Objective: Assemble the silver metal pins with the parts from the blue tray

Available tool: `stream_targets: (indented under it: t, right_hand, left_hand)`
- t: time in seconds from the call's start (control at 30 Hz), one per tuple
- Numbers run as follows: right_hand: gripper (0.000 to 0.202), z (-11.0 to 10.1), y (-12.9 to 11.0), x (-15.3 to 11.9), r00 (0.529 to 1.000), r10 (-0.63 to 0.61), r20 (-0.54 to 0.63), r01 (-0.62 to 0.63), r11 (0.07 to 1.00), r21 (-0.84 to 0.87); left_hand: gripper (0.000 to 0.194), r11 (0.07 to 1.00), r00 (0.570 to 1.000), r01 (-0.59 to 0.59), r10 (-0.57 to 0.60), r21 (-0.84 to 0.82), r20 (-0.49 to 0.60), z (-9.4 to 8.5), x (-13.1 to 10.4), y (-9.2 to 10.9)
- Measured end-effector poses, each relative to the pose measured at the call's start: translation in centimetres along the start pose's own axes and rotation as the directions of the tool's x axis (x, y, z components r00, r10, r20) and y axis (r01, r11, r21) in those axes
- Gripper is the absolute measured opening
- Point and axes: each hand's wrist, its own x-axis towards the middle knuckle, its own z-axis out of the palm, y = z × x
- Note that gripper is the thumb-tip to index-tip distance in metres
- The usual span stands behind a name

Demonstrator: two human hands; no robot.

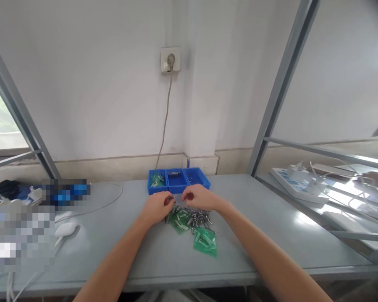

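My left hand (157,207) is closed in a pinch just in front of the blue divided tray (173,190). A small dark thing shows at its fingertips, too small to name. To its right, my right hand (202,197) has its fingers curled together near the tray's front wall; whatever they hold, if anything, is hidden. Below both hands lies a pile of small metal parts (200,218), with a green plastic bag (180,220) of metal pieces among them. Nearer to me is another green bag (205,242) with pieces inside.
The tray's left compartment holds green-bagged pieces (157,180); a row of small metal parts (174,173) lines the middle one. A white charger (66,229) and cables lie on the grey table (239,251) at left. Metal frame posts (279,100) flank the table, and a power strip (297,186) is at right.
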Motion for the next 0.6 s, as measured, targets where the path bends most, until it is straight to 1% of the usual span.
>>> stream_targets:
  t: [0.07, 0.1, 0.13, 0.2, 0.23, 0.27, 0.3, 0.33, 0.4, 0.47, 0.53, 0.6]
  right_hand:
    - [0.016, -1.0, -0.1, -0.3, 1.000, 0.014, -0.019, -0.011, 0.983, 0.183]
    - [0.015, -1.5, 0.0, -0.4, 0.999, 0.012, -0.035, -0.001, 0.953, 0.303]
    - [0.016, -2.0, 0.1, -0.5, 0.998, 0.004, -0.066, 0.025, 0.900, 0.436]
    - [0.023, -2.8, 0.5, -0.8, 0.984, -0.006, -0.179, 0.124, 0.741, 0.660]
    - [0.027, -3.0, 0.6, -1.0, 0.969, 0.004, -0.248, 0.182, 0.671, 0.719]
    - [0.030, -3.2, 0.8, -1.1, 0.950, 0.022, -0.311, 0.227, 0.634, 0.739]
    - [0.034, -3.4, 0.8, -1.2, 0.933, 0.047, -0.357, 0.247, 0.638, 0.729]
    - [0.039, -3.5, 0.8, -1.3, 0.922, 0.077, -0.380, 0.231, 0.680, 0.696]
    - [0.050, -3.7, 0.6, -1.3, 0.915, 0.142, -0.376, 0.117, 0.802, 0.586]
    - [0.056, -3.8, 0.4, -1.2, 0.916, 0.190, -0.354, 0.000, 0.881, 0.473]
    - [0.053, -4.0, 0.4, -1.0, 0.910, 0.212, -0.356, -0.038, 0.899, 0.437]
    - [0.046, -4.2, 0.7, -0.9, 0.903, 0.234, -0.360, -0.027, 0.868, 0.497]
  left_hand:
    - [0.021, 1.000, 1.000, 0.002, -0.002, -0.011, 0.003, -0.1, 0.0, 0.1]
    - [0.021, 1.000, 1.000, 0.006, -0.006, -0.019, 0.005, -0.1, -0.1, 0.1]
    - [0.022, 1.000, 1.000, 0.012, -0.012, -0.025, 0.005, -0.2, -0.1, 0.2]
    - [0.023, 0.999, 1.000, 0.030, -0.029, -0.032, 0.007, -0.4, -0.2, 0.2]
    - [0.024, 0.999, 0.999, 0.038, -0.038, -0.033, 0.007, -0.4, -0.2, 0.3]
    - [0.024, 0.999, 0.999, 0.043, -0.043, -0.033, 0.007, -0.4, -0.2, 0.3]
    - [0.024, 0.998, 0.999, 0.046, -0.046, -0.033, 0.004, -0.4, -0.2, 0.3]
    - [0.024, 0.998, 0.999, 0.045, -0.045, -0.033, 0.000, -0.4, -0.2, 0.3]
    - [0.023, 0.999, 0.999, 0.035, -0.035, -0.029, -0.003, -0.3, -0.2, 0.3]
    - [0.022, 0.999, 1.000, 0.029, -0.029, -0.023, 0.007, -0.1, -0.1, 0.2]
    - [0.022, 0.999, 0.999, 0.028, -0.028, -0.021, 0.023, -0.1, 0.0, 0.2]
    - [0.023, 0.999, 0.999, 0.030, -0.030, -0.026, 0.031, -0.1, -0.1, 0.2]
